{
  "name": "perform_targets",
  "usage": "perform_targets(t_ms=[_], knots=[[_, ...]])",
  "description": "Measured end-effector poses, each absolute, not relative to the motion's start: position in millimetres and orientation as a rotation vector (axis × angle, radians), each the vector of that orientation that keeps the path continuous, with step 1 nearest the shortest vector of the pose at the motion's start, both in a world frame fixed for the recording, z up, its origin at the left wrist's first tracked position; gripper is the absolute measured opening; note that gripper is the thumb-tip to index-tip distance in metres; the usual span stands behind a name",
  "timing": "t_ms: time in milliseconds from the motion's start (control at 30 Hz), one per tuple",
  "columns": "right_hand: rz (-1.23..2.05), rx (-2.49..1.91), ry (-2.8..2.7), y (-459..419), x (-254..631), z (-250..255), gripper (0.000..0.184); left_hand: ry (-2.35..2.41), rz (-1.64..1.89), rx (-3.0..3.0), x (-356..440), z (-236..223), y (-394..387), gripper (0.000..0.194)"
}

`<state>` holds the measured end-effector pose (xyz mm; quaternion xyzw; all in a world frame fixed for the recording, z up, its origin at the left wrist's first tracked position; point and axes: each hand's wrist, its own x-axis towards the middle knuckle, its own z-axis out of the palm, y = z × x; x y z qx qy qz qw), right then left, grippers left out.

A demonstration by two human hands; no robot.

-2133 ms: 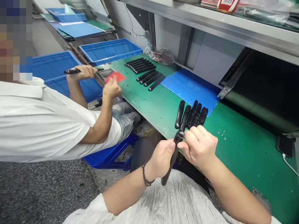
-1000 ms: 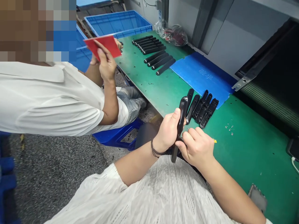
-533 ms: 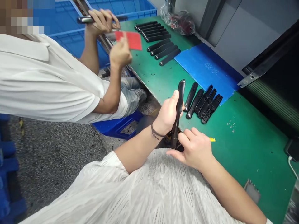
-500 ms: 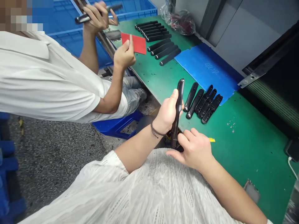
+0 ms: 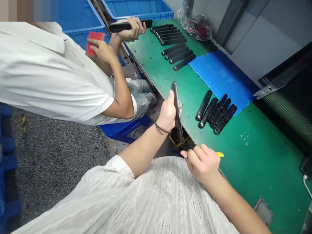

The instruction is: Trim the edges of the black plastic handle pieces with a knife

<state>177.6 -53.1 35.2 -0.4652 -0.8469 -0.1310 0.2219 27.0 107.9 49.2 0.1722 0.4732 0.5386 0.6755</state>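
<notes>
My left hand (image 5: 168,112) grips a long black plastic handle part (image 5: 177,110) and holds it nearly upright over the near edge of the green bench (image 5: 255,152). My right hand (image 5: 202,162) sits just below the part's lower end, fingers curled in a pinch; a small yellow tool tip (image 5: 220,154) pokes out past its knuckles. Several more black handle parts (image 5: 215,111) lie in a row on the bench to the right of the held one.
A blue mat (image 5: 223,76) lies behind the row. Farther along, several black parts (image 5: 170,39) are lined up. A co-worker in a white shirt (image 5: 48,71) sits at left, holding a black part (image 5: 126,25) and a red pad (image 5: 94,40). Blue crates (image 5: 138,8) stand beyond.
My left hand has drawn the black part left and away from my right hand, which now sits apart below it. The co-worker has lowered the red pad toward the chest.
</notes>
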Motion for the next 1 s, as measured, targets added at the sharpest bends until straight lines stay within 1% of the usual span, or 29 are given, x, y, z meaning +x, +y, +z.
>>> perform_targets(t_ms=[67,100,167,200,267,300,367,433,500,533,567,633,667,733,833,900,933,967,1000], knots=[[-0.196,-1.414,-2.286,-50,180,38,0.013,1.107,1.245,0.385,21,46,112,0.061],[-0.073,-1.484,-2.250,-47,180,40,0.015,1.118,1.255,0.390,20,45,112,0.061],[0.208,-1.549,-2.159,-40,176,44,0.033,1.118,1.275,0.407,20,43,111,0.060],[0.329,-1.533,-2.112,-36,173,45,0.035,1.111,1.283,0.412,21,42,110,0.060],[0.487,-1.457,-2.038,-28,168,45,0.025,1.091,1.289,0.417,24,41,106,0.059],[0.520,-1.426,-1.999,-25,166,45,0.025,1.081,1.283,0.417,25,41,104,0.059],[0.513,-1.422,-1.877,-19,168,45,0.029,1.068,1.253,0.407,26,41,102,0.059],[0.444,-1.495,-1.713,-17,174,46,0.028,1.065,1.231,0.389,23,41,102,0.060],[0.397,-1.574,-1.629,-16,183,45,0.021,1.064,1.239,0.377,19,39,103,0.060],[0.407,-1.613,-1.665,-17,188,44,0.012,1.064,1.249,0.377,17,38,104,0.060],[0.426,-1.653,-1.751,-19,192,43,0.011,1.063,1.259,0.380,15,35,106,0.059],[0.449,-1.729,-1.991,-25,200,40,0.032,1.064,1.275,0.391,11,29,109,0.057],[0.438,-1.757,-2.088,-29,204,38,0.032,1.073,1.284,0.404,8,24,111,0.055],[0.361,-1.805,-2.143,-39,215,34,0.016,1.111,1.303,0.477,3,15,117,0.049],[0.265,-1.911,-2.136,-57,233,32,0.018,1.229,1.303,0.754,-3,5,131,0.029],[0.263,-2.022,-2.183,-69,246,33,0.042,1.354,1.199,1.038,1,3,143,0.012],[0.277,-2.066,-2.201,-74,251,33,0.050,1.422,1.106,1.200,6,3,150,0.008],[0.292,-2.095,-2.198,-79,256,33,0.051,1.476,1.003,1.353,14,3,157,0.014],[0.308,-2.110,-2.179,-83,261,33,0.046,1.507,0.907,1.488,23,4,164,0.022]])
